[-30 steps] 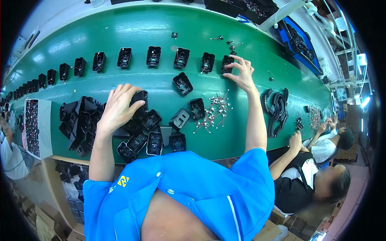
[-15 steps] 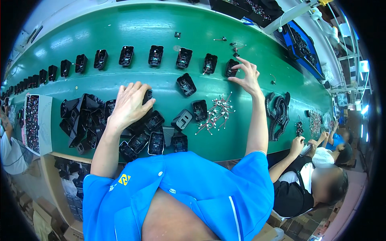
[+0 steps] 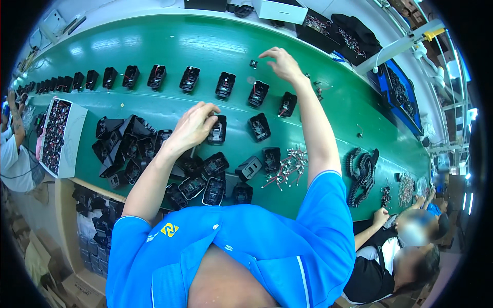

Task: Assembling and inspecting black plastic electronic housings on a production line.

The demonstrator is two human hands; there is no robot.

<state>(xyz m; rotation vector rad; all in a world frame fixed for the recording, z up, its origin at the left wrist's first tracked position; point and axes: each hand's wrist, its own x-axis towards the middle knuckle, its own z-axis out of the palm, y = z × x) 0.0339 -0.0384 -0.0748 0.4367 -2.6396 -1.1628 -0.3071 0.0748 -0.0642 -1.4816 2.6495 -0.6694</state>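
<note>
My left hand has its fingers curled over an open black plastic housing, which rests on the green table. Another similar housing lies apart to the right of it. Farther out, my right hand reaches over the table with fingers apart and nothing in them. Just left of its fingertips lies a small black part. A curved row of black housings, one of them the housing below my right hand, runs off to the far left. My right forearm hides part of the table.
Black housings are heaped in a pile near my left arm. A bunch of red and white wired connectors lies before me, with coiled black strips farther right. A white box of small parts stands left; co-workers sit at both sides.
My right hand has left the housing at the row's right end and moved left and farther out. My left hand has moved away from the pile with a housing. The whole view has shifted.
</note>
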